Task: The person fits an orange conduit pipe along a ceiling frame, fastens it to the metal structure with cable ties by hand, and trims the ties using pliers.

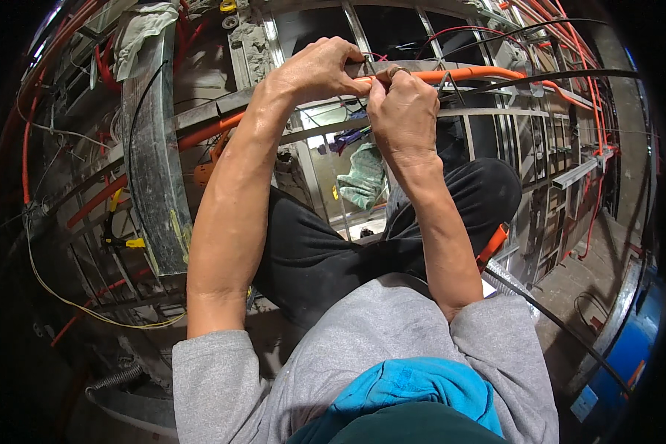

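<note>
An orange conduit (462, 74) runs along a grey metal bar (244, 98) at the top middle. My left hand (320, 68) is closed around the conduit, thumb and fingers on either side of it. Close beside it, my right hand (405, 107) is in a pinch against the same conduit, its thumb near the left thumb. What its fingertips hold is too small to make out. A thin dark wire (368, 62) sticks up between the hands, and part of the conduit is hidden behind the fingers.
Metal framing with openings surrounds my crossed legs (311, 251). A green-white glove (362, 177) lies below. A wide metal channel (155, 163) stands at left, near a yellow-black tool (118, 229). Black cables (570, 75) cross at right; a blue drum (633, 340) is lower right.
</note>
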The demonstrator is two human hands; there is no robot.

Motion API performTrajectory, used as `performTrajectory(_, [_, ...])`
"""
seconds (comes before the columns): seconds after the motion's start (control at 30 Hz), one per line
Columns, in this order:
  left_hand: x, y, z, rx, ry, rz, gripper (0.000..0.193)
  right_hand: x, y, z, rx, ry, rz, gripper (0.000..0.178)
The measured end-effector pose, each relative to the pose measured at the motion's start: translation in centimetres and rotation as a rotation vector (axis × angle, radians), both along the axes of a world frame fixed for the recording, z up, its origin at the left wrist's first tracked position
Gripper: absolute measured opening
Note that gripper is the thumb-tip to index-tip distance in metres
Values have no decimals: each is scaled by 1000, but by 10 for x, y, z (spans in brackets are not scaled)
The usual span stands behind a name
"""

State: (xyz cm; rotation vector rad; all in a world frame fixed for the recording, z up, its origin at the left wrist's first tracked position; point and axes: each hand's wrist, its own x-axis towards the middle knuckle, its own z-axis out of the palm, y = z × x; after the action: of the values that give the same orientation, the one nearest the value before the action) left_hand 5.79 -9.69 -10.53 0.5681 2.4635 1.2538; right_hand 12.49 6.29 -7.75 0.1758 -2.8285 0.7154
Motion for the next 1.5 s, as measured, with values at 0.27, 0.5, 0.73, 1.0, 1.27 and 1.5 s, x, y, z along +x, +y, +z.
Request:
performTrajectory(0.27, [-1, 1, -2, 16, 1, 3, 56, 0, -1, 3, 14, -20, -23, 22])
performTrajectory(0.5, [-4, 1, -4, -26, 63, -30, 59, -3, -5, 7, -17, -18, -23, 21])
performTrajectory(0.73, [-4, 0, -3, -58, 58, -38, 58, -11, -3, -1, -4, 6, -17, 20])
performTrajectory(1.0, [-4, 0, -5, -35, 54, -32, 57, -11, -4, 5, -15, -56, -33, 21])
performTrajectory(1.27, [-2, 0, -1, -1, 18, -23, 58, 4, 0, 15, -10, -86, -27, 22])
performTrajectory(1.5, [-4, 0, -5, 19, -7, -21, 59, 1, 1, 10, -24, -19, 1, 22])
